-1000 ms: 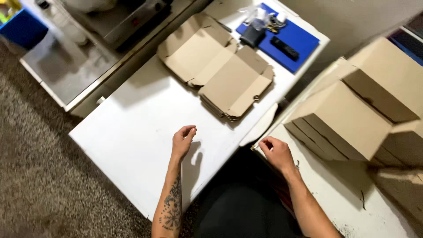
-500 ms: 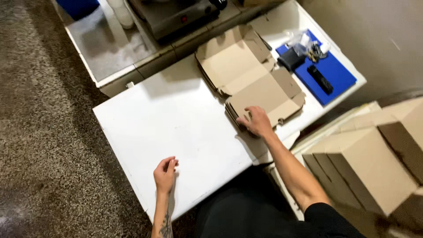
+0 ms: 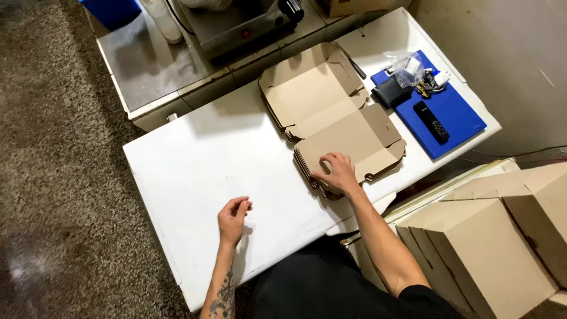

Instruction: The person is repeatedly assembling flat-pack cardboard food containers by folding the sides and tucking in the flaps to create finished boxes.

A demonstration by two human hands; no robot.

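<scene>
The right hand (image 3: 338,173), off the folded boxes a second ago, now presses open-fingered on the flat cardboard stack (image 3: 348,142), while the left hand (image 3: 232,217) stays loosely curled, empty, on the white table (image 3: 189,159).

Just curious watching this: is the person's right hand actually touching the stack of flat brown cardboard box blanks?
Touching. The head view shows the right hand pressed on the near edge of the stack of flat brown cardboard box blanks.
</scene>
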